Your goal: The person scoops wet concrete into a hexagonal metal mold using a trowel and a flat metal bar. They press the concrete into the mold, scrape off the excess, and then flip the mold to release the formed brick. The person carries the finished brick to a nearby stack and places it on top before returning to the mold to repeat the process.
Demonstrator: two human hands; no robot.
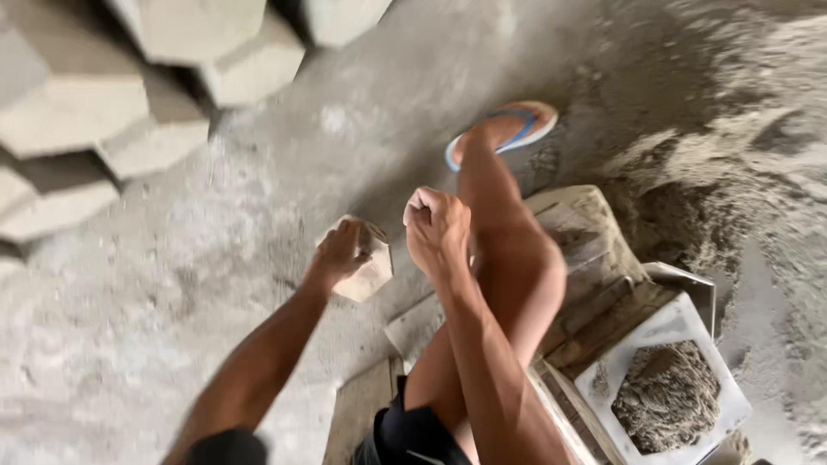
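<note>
One more paver block coming off the mould

We've got the left hand [338, 252] with fingers wrapped over a fresh hexagonal block [366, 263], held tilted above the concrete floor [172, 284], its flat face turned down-right; no clear long axis we can tell. Right hand [438, 231] is balled into an empty fist. Finished blocks [103, 112] sit stacked top left, and the tray of mix [670, 392] looks only partly used.

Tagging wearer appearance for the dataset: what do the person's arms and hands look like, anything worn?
Both arms are bare from the frame's bottom edge to the wrist: no sleeves, gloves, watch or bands visible. The left hand and right hand are bare too, no rings discernible. Motion blur hides finer detail on the fingers.
</note>
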